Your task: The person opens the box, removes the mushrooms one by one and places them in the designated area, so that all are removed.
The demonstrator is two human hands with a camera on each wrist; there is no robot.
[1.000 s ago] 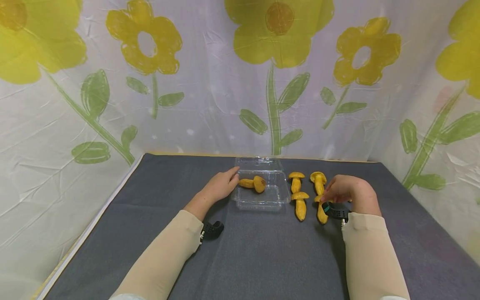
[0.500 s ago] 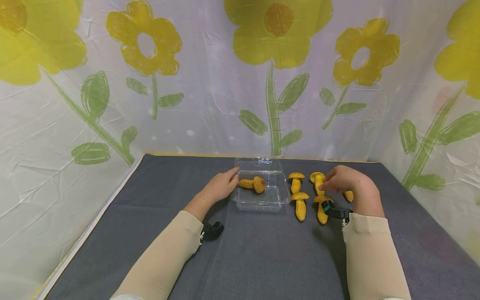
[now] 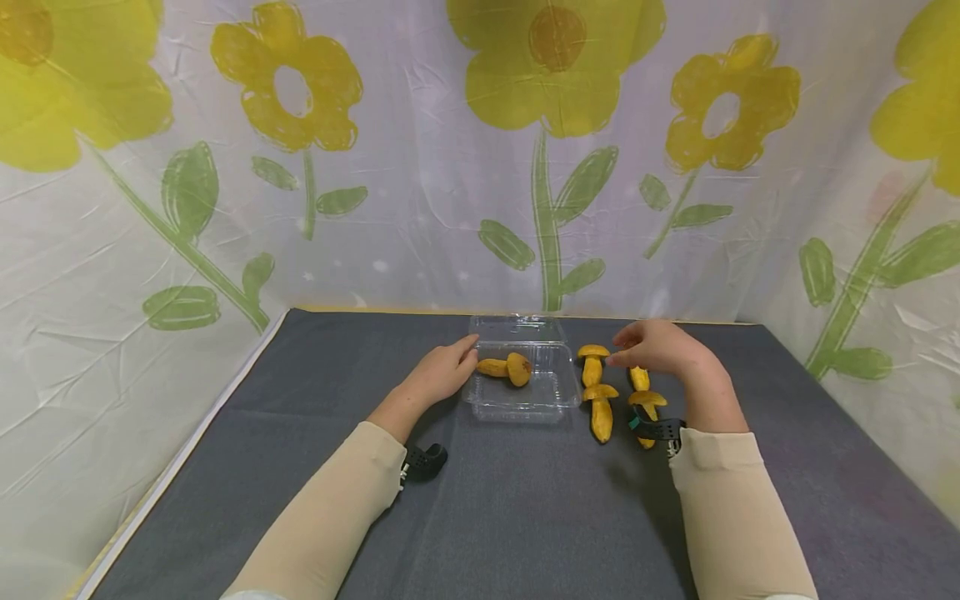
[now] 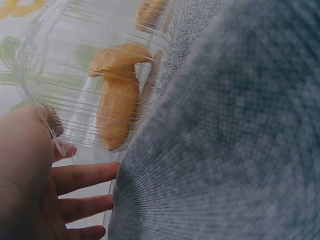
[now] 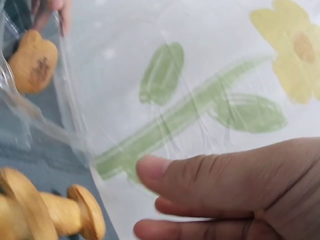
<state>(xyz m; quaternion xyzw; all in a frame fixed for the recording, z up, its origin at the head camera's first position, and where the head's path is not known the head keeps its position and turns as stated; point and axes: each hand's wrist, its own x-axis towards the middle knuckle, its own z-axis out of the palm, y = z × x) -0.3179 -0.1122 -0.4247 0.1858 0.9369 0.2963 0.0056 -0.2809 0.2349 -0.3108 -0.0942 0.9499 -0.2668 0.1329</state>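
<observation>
My left hand [image 3: 441, 372] pinches the left rim of a clear plastic container [image 3: 551, 385], its thumb inside the wall and the other fingers stretched toward the cloth in the left wrist view. Inside the container lies one yellow mushroom [image 3: 517, 368], seen through the plastic in that view as well. To the right, my right hand [image 3: 663, 348] hovers with thumb and fingers apart, holding nothing. It is close to the upper mushroom [image 3: 592, 371] of the left column. Below that lies another mushroom [image 3: 601, 417]. The right column's upper mushroom [image 3: 639, 378] is partly covered by the hand; its lower mushroom [image 3: 647, 402] is partly behind the wrist strap.
A dark grey cloth [image 3: 525, 508] covers the table. The container's raised clear lid [image 3: 517, 328] stands at the back, near the flower-printed curtain [image 3: 420, 208] behind the table.
My right hand has moved from the right column's lower mushroom, up and left, toward the left column's upper mushroom. A mushroom glimpsed farther right is now hidden. My left hand has stayed put.
</observation>
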